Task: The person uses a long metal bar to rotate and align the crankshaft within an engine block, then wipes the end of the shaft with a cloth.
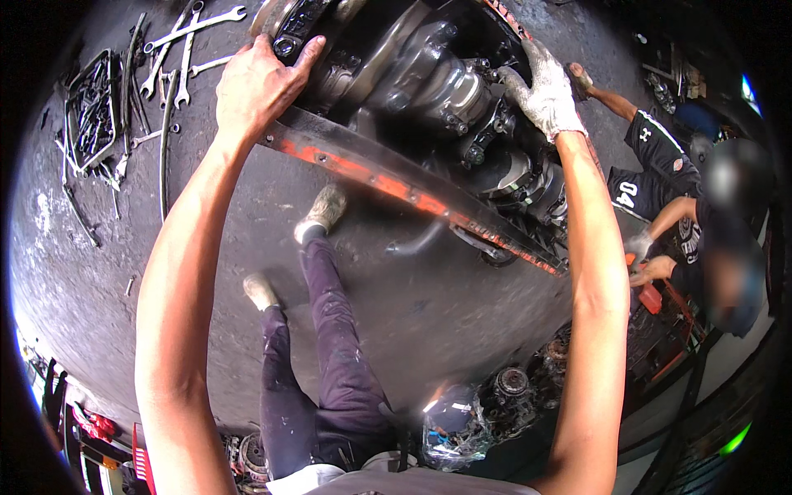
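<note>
The dark metal engine assembly [462, 95] lay within a frame with worn orange-red rails, taking up the upper middle of the view, its near side running along the near rail [371, 177]. The person's left hand [262, 87], bare, was at the left end of that rail, over the edge of a round part [301, 18]; its thumb stood well away from the fingers, which bent together over the far side, their tips partly hidden. The right hand [540, 95], in a soiled white glove, lay along the far rail [505, 15], its thumb parted from the fingers and reaching toward the engine; the fingers lay close together (whether they pressed on anything, I could not tell).

Near the left edge of the floor [247, 223] sat a tray [114, 136] of small metal tools, with several wrenches [188, 58] crossed beside it and a long thin hose [164, 165] between them and the left forearm. Toward the floor's near edge, a clear plastic bag [456, 429] lay beside a round metal part [511, 382]. Off to the right, a co-worker [660, 186] in dark clothes held both hands low, close together.
</note>
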Available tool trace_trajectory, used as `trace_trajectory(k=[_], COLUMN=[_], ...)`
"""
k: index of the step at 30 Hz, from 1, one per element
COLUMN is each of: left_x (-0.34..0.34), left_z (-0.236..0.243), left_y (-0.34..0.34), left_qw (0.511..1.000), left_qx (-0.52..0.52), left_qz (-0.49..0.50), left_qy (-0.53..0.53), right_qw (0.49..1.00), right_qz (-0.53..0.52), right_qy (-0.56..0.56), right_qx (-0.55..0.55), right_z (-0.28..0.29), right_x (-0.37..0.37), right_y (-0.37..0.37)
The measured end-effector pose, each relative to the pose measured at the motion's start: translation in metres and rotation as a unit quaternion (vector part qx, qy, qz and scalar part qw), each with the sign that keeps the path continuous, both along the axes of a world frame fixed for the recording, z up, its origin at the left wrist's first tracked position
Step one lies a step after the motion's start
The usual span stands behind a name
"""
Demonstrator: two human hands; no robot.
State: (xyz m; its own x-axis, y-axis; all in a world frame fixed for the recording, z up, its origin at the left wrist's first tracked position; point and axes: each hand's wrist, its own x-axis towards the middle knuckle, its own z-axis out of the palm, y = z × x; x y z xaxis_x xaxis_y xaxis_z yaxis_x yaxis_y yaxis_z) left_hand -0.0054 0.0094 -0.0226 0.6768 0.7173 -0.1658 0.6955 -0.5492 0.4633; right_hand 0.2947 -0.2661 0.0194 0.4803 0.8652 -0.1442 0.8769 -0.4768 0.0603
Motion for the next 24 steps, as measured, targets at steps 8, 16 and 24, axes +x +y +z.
trace_trajectory(k=[8,16,24], left_x=[-0.001,-0.003,-0.003], left_z=[0.000,-0.004,-0.001], left_y=[0.000,0.000,0.000], left_qw=[1.000,1.000,1.000], left_qx=[-0.005,0.005,-0.006], left_qz=[0.005,-0.002,0.003], left_qy=[0.005,-0.029,-0.006], right_qw=[0.999,0.999,0.998], right_qz=[0.030,0.042,0.057], right_qy=[-0.006,-0.016,-0.002], right_qx=[0.038,0.031,0.020], right_z=[-0.003,-0.004,0.005], right_x=[0.003,0.003,-0.003], right_y=[-0.002,-0.001,0.007])
